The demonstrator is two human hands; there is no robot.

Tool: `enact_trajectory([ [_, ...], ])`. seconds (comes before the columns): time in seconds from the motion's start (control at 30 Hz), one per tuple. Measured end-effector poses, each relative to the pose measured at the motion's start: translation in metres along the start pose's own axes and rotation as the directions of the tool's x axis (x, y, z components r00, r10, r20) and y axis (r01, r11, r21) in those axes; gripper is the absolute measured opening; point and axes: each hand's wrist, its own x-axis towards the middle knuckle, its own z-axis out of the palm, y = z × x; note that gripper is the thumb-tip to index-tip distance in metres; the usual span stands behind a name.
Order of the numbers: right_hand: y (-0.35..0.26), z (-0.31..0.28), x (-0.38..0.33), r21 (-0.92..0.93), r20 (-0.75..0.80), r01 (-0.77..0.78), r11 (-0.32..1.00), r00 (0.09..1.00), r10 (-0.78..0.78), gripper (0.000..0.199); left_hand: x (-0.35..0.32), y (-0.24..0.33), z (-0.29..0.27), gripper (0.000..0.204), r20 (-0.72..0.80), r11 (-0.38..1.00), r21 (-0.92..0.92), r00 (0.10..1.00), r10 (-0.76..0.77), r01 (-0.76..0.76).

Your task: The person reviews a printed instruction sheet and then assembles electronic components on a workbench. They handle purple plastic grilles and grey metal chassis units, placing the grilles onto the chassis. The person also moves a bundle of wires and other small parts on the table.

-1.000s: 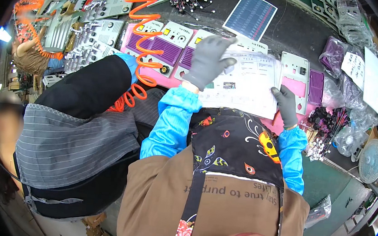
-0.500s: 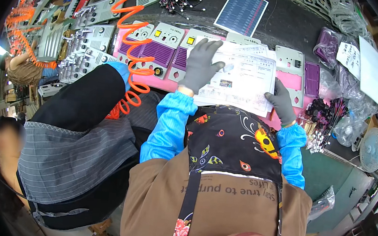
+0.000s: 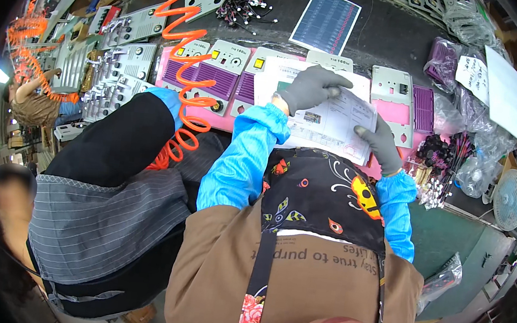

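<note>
I see my right hand (image 3: 383,150), grey-gloved, pinching the near right edge of a printed paper sheet (image 3: 328,115). My left hand (image 3: 311,87), also gloved, lies flat on the sheet's far left part, fingers closed on top. Beyond both hands, grey and purple panels (image 3: 208,72) lie on the desk (image 3: 382,39). Left of my left hand, an orange coiled hose (image 3: 185,48) hangs.
</note>
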Motion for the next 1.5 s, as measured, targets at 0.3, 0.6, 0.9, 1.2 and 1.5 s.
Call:
enact_trajectory([
  [0.3,0.001,-0.060,-0.026,0.126,-0.473,0.260,0.957,0.864,-0.173,0.044,-0.092,-0.074,-0.013,0.050,-0.802,0.908,-0.285,0.442,-0.402,0.308],
  [0.6,0.039,-0.110,-0.051,0.119,-0.787,0.266,0.956,0.613,-0.073,0.038,-0.108,-0.057,0.047,0.084,-0.591,0.621,-0.274,0.381,-0.711,0.734],
  [0.9,0.039,-0.110,-0.055,0.074,-0.859,0.373,0.925,0.495,-0.131,0.039,-0.115,-0.079,0.047,0.040,-0.090,0.424,-0.878,0.792,-0.604,0.223],
  [1.2,0.003,-0.140,-0.024,-0.052,-0.714,0.453,0.890,0.606,-0.350,0.041,-0.130,-0.019,0.002,0.035,-0.224,0.557,-0.830,0.907,-0.358,0.015],
  [1.5,0.010,-0.036,0.020,0.246,-0.123,0.099,0.964,0.990,-0.070,0.044,-0.111,-0.035,-0.012,0.052,-0.378,0.689,-0.725,0.831,-0.409,0.010],
])
